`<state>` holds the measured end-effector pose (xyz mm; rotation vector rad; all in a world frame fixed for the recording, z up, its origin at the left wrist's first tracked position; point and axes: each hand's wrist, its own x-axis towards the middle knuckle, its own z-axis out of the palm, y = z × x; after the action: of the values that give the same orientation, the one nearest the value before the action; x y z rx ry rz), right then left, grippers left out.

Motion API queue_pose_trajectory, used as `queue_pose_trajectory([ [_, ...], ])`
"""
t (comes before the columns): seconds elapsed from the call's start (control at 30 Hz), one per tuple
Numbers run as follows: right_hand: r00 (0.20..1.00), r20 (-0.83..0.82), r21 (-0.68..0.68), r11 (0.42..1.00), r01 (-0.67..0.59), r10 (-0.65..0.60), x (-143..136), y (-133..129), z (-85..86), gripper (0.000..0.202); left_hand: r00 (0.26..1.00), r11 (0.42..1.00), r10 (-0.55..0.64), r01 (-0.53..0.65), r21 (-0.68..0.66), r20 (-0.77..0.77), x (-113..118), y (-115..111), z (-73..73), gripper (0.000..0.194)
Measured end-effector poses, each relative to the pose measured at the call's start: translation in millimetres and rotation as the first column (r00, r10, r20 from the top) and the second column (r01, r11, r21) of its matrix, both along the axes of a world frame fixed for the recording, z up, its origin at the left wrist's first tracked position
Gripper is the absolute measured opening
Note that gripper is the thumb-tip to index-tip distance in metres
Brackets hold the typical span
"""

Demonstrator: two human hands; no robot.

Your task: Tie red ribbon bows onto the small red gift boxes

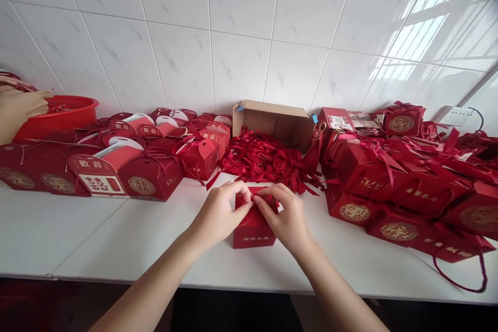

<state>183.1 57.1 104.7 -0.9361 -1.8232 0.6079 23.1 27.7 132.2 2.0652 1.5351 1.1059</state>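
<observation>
A small red gift box [253, 236] with gold characters on its front stands upright on the white table, right before me. Over its top, my left hand [222, 208] and my right hand [287, 213] meet with thumbs and forefingers pinched close together. Both seem closed on a red ribbon [252, 203] at the top of the box, though the fingers cover most of it. Just behind the box lies a heap of loose red ribbons [268, 158], spilling out of an open cardboard box [276, 113] by the wall.
Several red gift boxes [150, 181] line the left side. More are stacked at the right [397, 212], one with a cord handle [482, 282] hanging toward the table edge. Far left, another person's hand [23, 106] is at a red basin [78, 109]. A tiled wall [241, 5] rises behind.
</observation>
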Motion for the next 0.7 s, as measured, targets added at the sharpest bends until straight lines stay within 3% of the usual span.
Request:
queue_pose_trajectory([
  [0.17, 0.99, 0.125, 0.045, 0.997, 0.058, -0.063, 5, -3, -1.6, 0.017, 1.0, 1.0, 0.014, -0.014, -0.014, 0.012, 3, -1, -0.2, 0.009],
  [0.3, 0.993, 0.065, -0.107, 0.988, 0.109, -0.103, 5, -1, -2.0, 0.011, 0.996, 0.999, 0.044, -0.043, -0.019, 0.08, 8, 0, -2.8, 0.009],
  [0.47, 0.999, -0.054, -0.405, 0.914, -0.029, 0.008, 9, 0, 2.8, 0.019, 0.986, 0.999, 0.042, -0.044, 0.006, 0.162, 11, -1, -9.2, 0.01],
  [0.6, 0.991, 0.015, -0.358, 0.926, -0.118, 0.132, 13, 3, 7.5, 0.023, 0.976, 1.0, -0.005, 0.007, -0.009, 0.216, 11, 5, -12.8, 0.011],
  [0.7, 0.976, -0.047, -0.352, 0.911, -0.215, 0.212, 10, 4, 7.6, 0.027, 0.959, 0.998, -0.061, 0.052, 0.039, 0.276, 11, 13, -15.6, 0.006],
])
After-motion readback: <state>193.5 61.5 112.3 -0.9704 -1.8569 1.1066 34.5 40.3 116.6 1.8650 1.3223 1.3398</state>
